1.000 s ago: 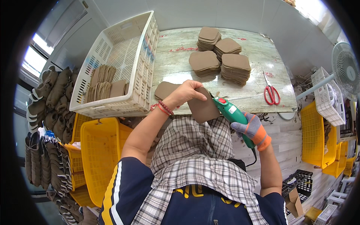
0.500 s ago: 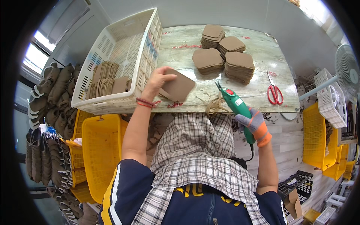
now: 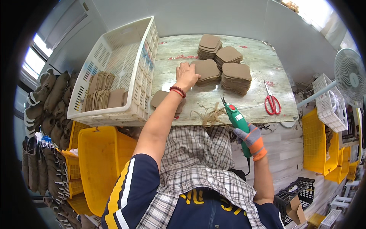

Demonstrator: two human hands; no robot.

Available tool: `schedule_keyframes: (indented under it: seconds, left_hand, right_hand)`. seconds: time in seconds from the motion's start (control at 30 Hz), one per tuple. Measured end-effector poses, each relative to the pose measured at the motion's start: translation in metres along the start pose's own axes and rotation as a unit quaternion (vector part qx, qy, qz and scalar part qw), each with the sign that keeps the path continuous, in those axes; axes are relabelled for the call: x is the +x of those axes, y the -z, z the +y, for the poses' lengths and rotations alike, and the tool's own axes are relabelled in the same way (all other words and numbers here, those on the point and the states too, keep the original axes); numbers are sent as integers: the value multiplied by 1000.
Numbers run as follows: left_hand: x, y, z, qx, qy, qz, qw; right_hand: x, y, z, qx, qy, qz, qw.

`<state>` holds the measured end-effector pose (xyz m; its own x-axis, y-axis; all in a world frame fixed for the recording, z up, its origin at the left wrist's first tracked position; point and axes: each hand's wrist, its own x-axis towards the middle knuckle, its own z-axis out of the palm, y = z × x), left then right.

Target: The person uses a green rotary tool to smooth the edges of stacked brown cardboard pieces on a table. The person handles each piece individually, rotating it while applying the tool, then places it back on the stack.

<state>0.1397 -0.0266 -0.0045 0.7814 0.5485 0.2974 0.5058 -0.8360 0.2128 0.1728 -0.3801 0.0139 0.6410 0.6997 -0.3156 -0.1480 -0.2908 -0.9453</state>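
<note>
Reaching across the table, my left hand (image 3: 186,76) is at the left edge of a stack of brown fabric pieces (image 3: 207,70), its thumb and fingers apart and touching the stack. No piece is lifted in it. Below that forearm lie loose brown pieces (image 3: 158,98), partly hidden by the arm. In a grey and orange glove, my right hand (image 3: 251,141) is closed round green corded electric scissors (image 3: 237,118). Their blades point up and away, over the table's front edge. A tangle of beige trimmings (image 3: 212,116) lies just left of the tool.
Further stacks of brown pieces (image 3: 236,77) stand beyond and to the right. Red-handled scissors (image 3: 272,103) lie at the table's right. A white crate (image 3: 142,72) holding brown pieces stands at left. Yellow bins (image 3: 97,168) flank me, and a white fan (image 3: 349,77) is at right.
My left hand has laid down the brown piece it held and moved right and away to the stack. My right hand still holds the electric scissors in nearly the same place.
</note>
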Motion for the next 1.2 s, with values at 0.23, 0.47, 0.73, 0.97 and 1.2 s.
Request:
schedule_keyframes:
  seconds: [0.23, 0.47, 0.73, 0.97, 1.2]
  left_hand:
    - [5, 5, 12, -77, 65, 57, 993]
    - [-32, 30, 34, -648, 122, 58, 750]
    - [-68, 39, 87, -917, 132, 92, 364]
    - [-69, 30, 101, -946, 157, 66, 277]
    - [-79, 31, 107, -948, 177, 28, 262]
  right_hand:
    - [3, 2, 1, 3, -17, 8, 1000]
    - [0, -13, -7, -16, 21, 54, 998]
    - [-7, -25, -25, 20, 56, 62, 996]
    - [-13, -24, -34, 56, 54, 40, 996]
    - [-16, -21, -43, 61, 57, 38, 996]
